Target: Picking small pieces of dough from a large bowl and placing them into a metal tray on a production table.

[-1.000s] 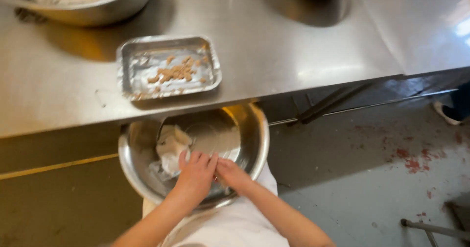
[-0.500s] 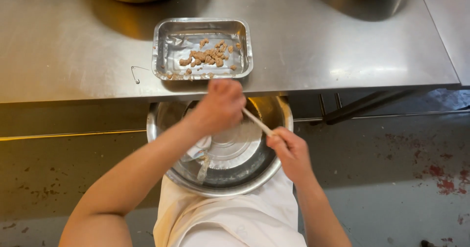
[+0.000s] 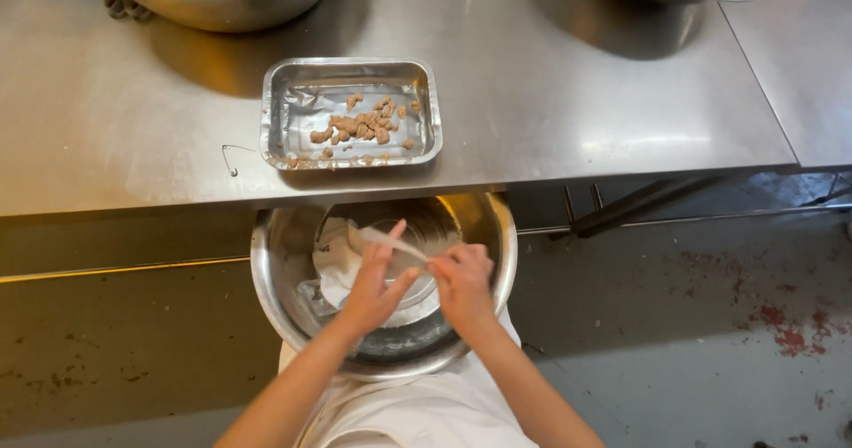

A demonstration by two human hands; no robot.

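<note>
Both hands [image 3: 417,279] grip pale strip [image 3: 390,242] over steel bowl [image 3: 275,297].

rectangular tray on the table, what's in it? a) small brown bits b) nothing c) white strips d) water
a: the rectangular tray on the steel table holds a scatter of small brown bits around its middle, with no white strips or water showing.

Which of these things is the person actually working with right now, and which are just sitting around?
In use:
left hand and right hand, pinching a thin pale strip between them
round steel bowl on the lap, under both hands
white pieces inside that bowl

Lying about:
rectangular tray with brown bits
two large bowls at the table's far edge
steel table
</note>
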